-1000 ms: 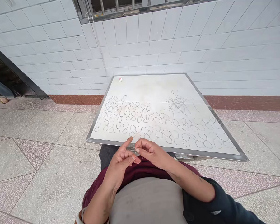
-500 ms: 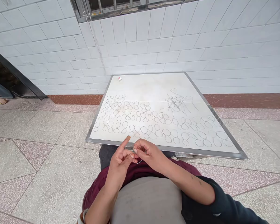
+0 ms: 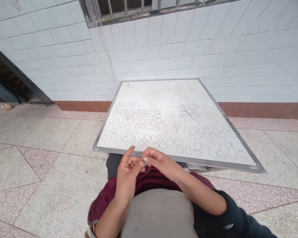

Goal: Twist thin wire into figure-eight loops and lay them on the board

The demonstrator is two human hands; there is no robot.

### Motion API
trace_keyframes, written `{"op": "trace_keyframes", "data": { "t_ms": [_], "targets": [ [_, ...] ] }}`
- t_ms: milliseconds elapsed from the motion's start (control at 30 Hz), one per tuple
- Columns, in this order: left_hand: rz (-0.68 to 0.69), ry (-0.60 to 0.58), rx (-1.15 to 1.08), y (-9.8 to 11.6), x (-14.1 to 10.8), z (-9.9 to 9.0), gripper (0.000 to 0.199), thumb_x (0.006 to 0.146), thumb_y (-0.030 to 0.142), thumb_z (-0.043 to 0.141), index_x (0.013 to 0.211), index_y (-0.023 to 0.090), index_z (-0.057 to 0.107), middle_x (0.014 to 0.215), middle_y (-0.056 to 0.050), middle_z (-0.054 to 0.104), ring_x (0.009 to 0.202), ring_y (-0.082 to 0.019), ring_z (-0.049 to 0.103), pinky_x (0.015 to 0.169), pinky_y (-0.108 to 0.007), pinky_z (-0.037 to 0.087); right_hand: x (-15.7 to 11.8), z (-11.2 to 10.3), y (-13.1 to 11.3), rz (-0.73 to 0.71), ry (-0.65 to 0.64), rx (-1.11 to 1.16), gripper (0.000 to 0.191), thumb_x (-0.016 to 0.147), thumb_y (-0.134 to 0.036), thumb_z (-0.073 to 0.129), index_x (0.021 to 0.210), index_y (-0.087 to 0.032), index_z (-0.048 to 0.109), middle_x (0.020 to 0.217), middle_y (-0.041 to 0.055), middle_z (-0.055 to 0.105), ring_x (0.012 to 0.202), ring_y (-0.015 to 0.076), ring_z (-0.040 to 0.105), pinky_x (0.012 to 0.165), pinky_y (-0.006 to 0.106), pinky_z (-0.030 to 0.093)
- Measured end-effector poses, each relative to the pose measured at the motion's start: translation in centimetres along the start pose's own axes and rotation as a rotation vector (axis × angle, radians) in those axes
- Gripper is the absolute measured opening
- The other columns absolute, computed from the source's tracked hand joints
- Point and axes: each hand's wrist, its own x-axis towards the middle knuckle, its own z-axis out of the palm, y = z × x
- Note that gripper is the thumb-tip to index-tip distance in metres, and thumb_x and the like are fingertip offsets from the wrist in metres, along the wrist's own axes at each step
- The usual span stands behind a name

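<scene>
Just past the near edge of the white board table (image 3: 156,92), both hands meet over my lap. My left hand (image 3: 128,172) pinches a thin wire (image 3: 149,170) between thumb and a finger, with its index finger stretched up and outward. My right hand (image 3: 159,160) pinches the same wire close beside it. A small curved loop of that wire hangs below the fingertips; the rest is hidden by the fingers. On the table lie several rows of thin wire rings in figure-eight shapes (image 3: 178,145).
Right of centre on the board is a tangled heap of loose wires (image 3: 187,110). A small white and red item (image 3: 129,85) sits at the far left corner. Behind stands a tiled wall (image 3: 149,53) with a barred window (image 3: 125,7). Speckled floor (image 3: 52,178) surrounds the table.
The view has shifted slightly. Both hands stay together on the wire, with the left index finger tilted a little further left and the hanging loop turned slightly.
</scene>
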Motion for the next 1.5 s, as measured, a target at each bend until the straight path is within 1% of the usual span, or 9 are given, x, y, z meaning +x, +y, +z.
{"op": "trace_keyframes", "data": {
  "t_ms": [133,233,467,633,767,833,1067,1300,1500],
  "targets": [
    [0.047,-0.001,0.014,-0.2,0.0,-0.1,0.057,0.079,0.027,0.073,0.133,0.024,0.053,0.078,0.003,0.064,0.067,-0.01,0.057,0.073,-0.028,0.051,-0.1,0.1,0.4,-0.003,0.001,0.03,0.029,0.085,-0.049,0.065,0.087,-0.021,0.058,0.08,-0.0006,0.054,0.072,0.0138,0.047,0.072,0.029,0.039],
    [0.047,0.004,0.014,-0.2,0.0,-0.2,0.057,0.079,0.026,0.073,0.132,0.024,0.053,0.079,0.003,0.064,0.067,-0.01,0.057,0.071,-0.027,0.051,0.0,0.2,0.5,-0.004,0.015,0.066,0.028,0.084,-0.047,0.067,0.087,-0.021,0.059,0.08,-0.0009,0.055,0.072,0.0135,0.048,0.073,0.028,0.039],
    [0.009,0.029,0.009,-0.6,0.0,-0.6,0.058,0.078,0.026,0.075,0.131,0.023,0.053,0.086,0.001,0.069,0.069,-0.009,0.059,0.073,-0.026,0.051,0.4,0.4,0.8,-0.014,0.032,0.113,0.027,0.081,-0.044,0.071,0.086,-0.021,0.06,0.075,-0.0029,0.053,0.068,0.0118,0.047,0.071,0.028,0.038],
    [-0.033,0.025,-0.045,-0.6,0.3,-0.6,0.06,0.078,0.024,0.075,0.133,0.019,0.052,0.082,0.0,0.073,0.066,-0.008,0.059,0.075,-0.025,0.05,0.7,0.3,1.2,-0.028,0.036,0.127,0.025,0.082,-0.041,0.071,0.09,-0.022,0.057,0.075,-0.0035,0.053,0.069,0.0117,0.049,0.07,0.027,0.038],
    [-0.065,0.038,-0.077,-0.5,0.3,-0.6,0.059,0.08,0.026,0.073,0.134,0.017,0.051,0.086,-0.003,0.074,0.075,-0.01,0.064,0.077,-0.026,0.052,0.8,0.2,1.3,-0.017,0.054,0.136,0.024,0.083,-0.04,0.07,0.088,-0.021,0.057,0.078,-0.003,0.054,0.071,0.0114,0.051,0.072,0.027,0.04],
    [-0.055,0.047,-0.075,-0.5,0.3,-0.6,0.056,0.081,0.027,0.072,0.133,0.018,0.053,0.085,-0.002,0.073,0.076,-0.011,0.065,0.075,-0.026,0.052,0.8,0.2,1.2,-0.012,0.056,0.14,0.024,0.083,-0.04,0.071,0.088,-0.021,0.057,0.079,-0.003,0.054,0.072,0.0113,0.051,0.072,0.027,0.041],
    [-0.046,0.062,-0.057,-0.6,0.4,-0.6,0.05,0.08,0.028,0.073,0.126,0.018,0.058,0.076,0.001,0.07,0.062,-0.007,0.057,0.062,-0.021,0.049,0.7,0.4,1.3,-0.02,0.038,0.107,0.022,0.084,-0.039,0.07,0.09,-0.022,0.057,0.076,-0.0043,0.053,0.07,0.0109,0.049,0.071,0.027,0.04],
    [-0.046,0.065,0.004,-0.5,0.5,-0.8,0.05,0.078,0.03,0.074,0.124,0.017,0.059,0.076,0.0,0.07,0.062,-0.008,0.057,0.058,-0.02,0.047,0.7,0.3,1.8,-0.016,0.014,0.087,0.024,0.084,-0.039,0.07,0.093,-0.023,0.056,0.074,-0.0046,0.054,0.07,0.0116,0.052,0.071,0.027,0.039],
    [-0.055,0.064,0.009,-0.4,0.5,-0.9,0.049,0.076,0.029,0.075,0.121,0.017,0.061,0.075,0.0,0.071,0.062,-0.008,0.058,0.058,-0.021,0.048,1.0,0.5,1.9,-0.013,0.024,0.11,0.027,0.08,-0.039,0.073,0.09,-0.022,0.055,0.072,-0.0047,0.057,0.067,0.012,0.054,0.067,0.027,0.04]
  ]
}}
